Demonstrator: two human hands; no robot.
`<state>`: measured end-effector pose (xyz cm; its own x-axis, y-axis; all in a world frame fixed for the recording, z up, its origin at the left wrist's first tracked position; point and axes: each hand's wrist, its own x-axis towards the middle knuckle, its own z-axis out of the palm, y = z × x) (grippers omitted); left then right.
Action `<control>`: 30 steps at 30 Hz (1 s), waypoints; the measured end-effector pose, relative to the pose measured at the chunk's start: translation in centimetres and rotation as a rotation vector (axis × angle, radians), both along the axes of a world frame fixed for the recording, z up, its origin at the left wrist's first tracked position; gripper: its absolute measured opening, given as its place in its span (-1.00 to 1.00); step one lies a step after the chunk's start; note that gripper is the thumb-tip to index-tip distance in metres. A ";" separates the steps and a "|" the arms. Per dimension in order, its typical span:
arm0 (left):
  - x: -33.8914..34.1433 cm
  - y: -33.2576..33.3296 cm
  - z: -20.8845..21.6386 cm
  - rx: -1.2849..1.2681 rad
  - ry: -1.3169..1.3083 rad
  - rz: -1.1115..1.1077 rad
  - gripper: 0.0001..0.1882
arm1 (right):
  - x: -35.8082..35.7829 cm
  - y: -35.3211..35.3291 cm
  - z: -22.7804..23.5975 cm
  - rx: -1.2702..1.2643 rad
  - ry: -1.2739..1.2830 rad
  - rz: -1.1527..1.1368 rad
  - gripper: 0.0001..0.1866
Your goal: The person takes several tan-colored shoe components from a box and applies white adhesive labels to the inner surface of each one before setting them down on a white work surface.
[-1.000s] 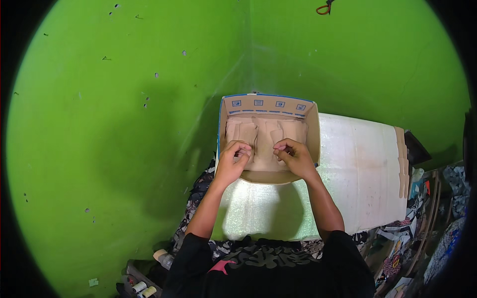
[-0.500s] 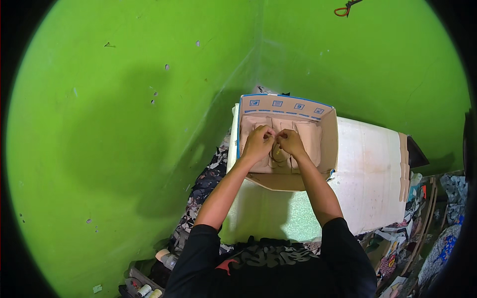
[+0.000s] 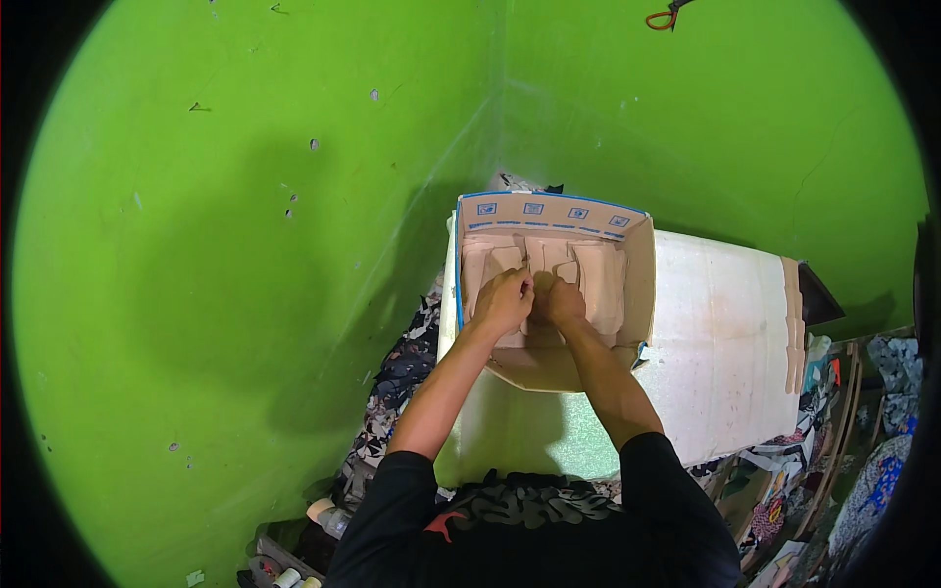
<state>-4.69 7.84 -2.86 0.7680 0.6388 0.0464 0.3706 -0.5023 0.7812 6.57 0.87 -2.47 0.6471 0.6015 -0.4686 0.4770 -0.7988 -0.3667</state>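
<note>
An open cardboard box (image 3: pixel 641 279) with blue edging stands in front of me. Several tan pieces (image 3: pixel 600 284), like folded card or paper, lie flat inside it. Over the middle of these pieces my left hand (image 3: pixel 505 300) is closed, thumb and fingers pinched together. Close beside it, my right hand (image 3: pixel 562 302) is curled and points down among the pieces. Its fingertips are hidden behind the hand. Whatever either hand grips is too small or too covered to make out.
Beneath the box is a large white slab-like surface (image 3: pixel 725 333) reaching right. Green walls (image 3: pixel 245 245) meet in a corner behind. Orange-handled scissors (image 3: pixel 663 18) hang high up. Fabric scraps (image 3: pixel 377 402) lie at the left, with thread spools (image 3: pixel 287 578) lower down and more cloth (image 3: pixel 872 490) at the right.
My hands were fingertip to fingertip; now they sit slightly lower in the box, the right turned downward. A small yellowish-brown bit below them no longer shows. The whole view has shifted a little.
</note>
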 end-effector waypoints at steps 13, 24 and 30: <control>0.9 -0.1 -0.2 -0.009 -0.026 -0.008 -0.89 | 1.0 -1.0 -4.6 -0.002 -0.051 -0.012 -0.20; 1.0 -0.2 0.6 -0.035 0.010 -0.010 -0.87 | 2.4 -0.9 -4.8 0.028 -0.166 0.011 -0.38; 0.1 0.5 -0.6 -0.090 -0.140 0.039 -0.83 | 2.6 -2.3 -2.1 0.350 -0.081 -0.039 -0.66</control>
<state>-4.58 8.31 -3.43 0.7323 0.6747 0.0928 0.2727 -0.4154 0.8678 9.18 -1.44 -4.60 0.6996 0.6903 -0.1847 0.4871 -0.6498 -0.5836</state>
